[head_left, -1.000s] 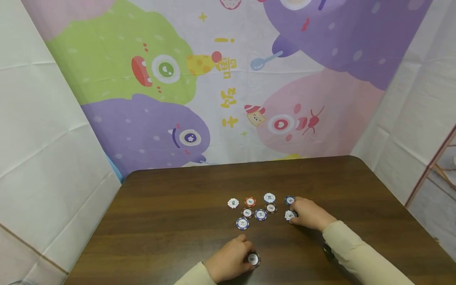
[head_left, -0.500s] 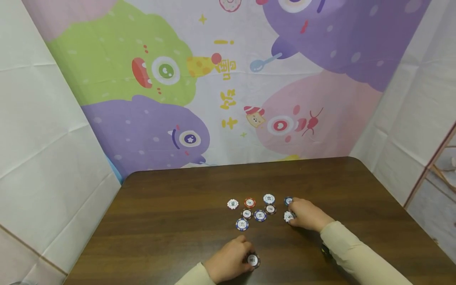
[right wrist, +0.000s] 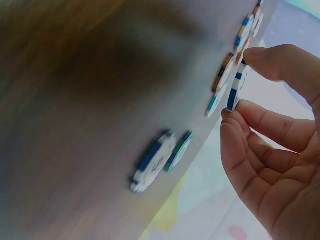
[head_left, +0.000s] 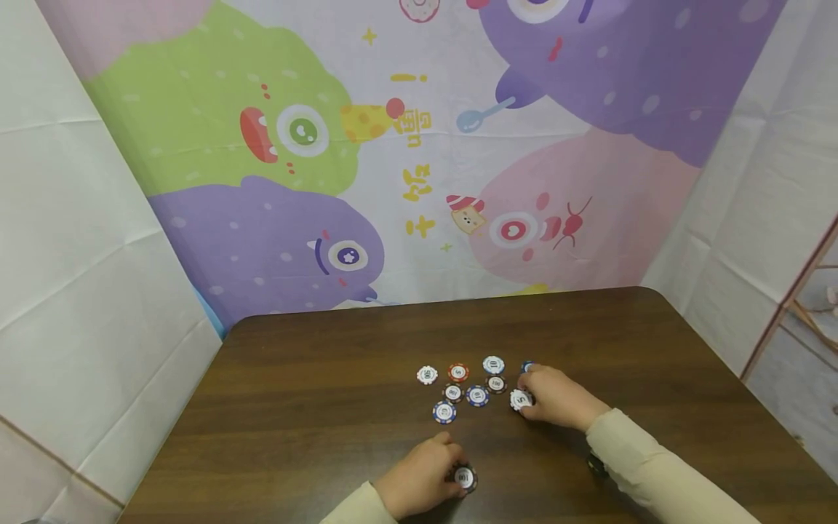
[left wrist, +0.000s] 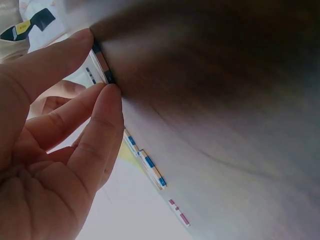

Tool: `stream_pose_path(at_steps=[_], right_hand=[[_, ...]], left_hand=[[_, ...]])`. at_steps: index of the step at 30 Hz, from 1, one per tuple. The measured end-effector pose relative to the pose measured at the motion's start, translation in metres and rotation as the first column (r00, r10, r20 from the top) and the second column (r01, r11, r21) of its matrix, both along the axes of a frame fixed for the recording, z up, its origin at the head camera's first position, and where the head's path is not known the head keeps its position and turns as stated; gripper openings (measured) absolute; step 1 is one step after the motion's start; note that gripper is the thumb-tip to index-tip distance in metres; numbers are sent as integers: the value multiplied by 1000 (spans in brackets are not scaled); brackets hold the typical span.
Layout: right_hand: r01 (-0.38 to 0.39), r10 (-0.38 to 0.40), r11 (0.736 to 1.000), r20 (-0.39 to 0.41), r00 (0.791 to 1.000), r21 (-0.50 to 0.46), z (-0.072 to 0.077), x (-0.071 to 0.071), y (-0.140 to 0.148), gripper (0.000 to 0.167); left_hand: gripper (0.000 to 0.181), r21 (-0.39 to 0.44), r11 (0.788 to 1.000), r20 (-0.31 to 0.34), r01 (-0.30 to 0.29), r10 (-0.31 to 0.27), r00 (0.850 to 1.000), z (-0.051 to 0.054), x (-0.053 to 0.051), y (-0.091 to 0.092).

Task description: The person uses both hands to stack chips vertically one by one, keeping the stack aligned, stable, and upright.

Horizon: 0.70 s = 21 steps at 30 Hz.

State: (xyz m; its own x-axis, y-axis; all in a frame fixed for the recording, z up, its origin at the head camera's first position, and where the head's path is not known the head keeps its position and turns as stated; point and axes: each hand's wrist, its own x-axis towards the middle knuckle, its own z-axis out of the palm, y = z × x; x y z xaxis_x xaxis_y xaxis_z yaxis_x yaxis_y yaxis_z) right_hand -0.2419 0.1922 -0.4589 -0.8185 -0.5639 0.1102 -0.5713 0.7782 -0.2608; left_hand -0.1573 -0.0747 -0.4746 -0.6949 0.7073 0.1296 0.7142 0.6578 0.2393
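Note:
My left hand [head_left: 422,477] pinches a black poker chip [head_left: 465,478] printed 100 between thumb and fingertips, near the table's front. The left wrist view shows that chip [left wrist: 101,62] edge-on. Farther right, my right hand [head_left: 559,397] holds a white chip [head_left: 521,399] printed 5, with thumb and fingertips on its rim. Edge-on in the right wrist view, this chip [right wrist: 237,85] has blue and white bands. A blue chip [head_left: 527,367] lies partly hidden beyond the right fingers. Two chips on the table, a blue-and-white one [right wrist: 155,162] and a green one [right wrist: 180,151], appear below the hand there.
Left of the right hand, several chips lie flat on the brown wooden table [head_left: 314,393]. Among them are a red chip [head_left: 458,372], a pale blue chip [head_left: 494,364] and a blue chip [head_left: 444,413]. A cartoon-printed cloth [head_left: 419,160] hangs behind the table's back edge.
My right hand has shifted slightly left with the white chip 5, which shows more fully now. My left hand stays in place, still holding the black chip.

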Motion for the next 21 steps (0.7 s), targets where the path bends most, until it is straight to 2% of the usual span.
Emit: stream_pose_path(at_steps=[8,21], right_hand=[[-49,51,998,53,997,-34,7,13,-16,29],[-173,179,981,65,982,-90,15,37,-40,26]], left_hand=[[23,-4,1000,22,-11,11,1000,1,0,0],[26,1,999,84,-53,53,995,2,0,1]])
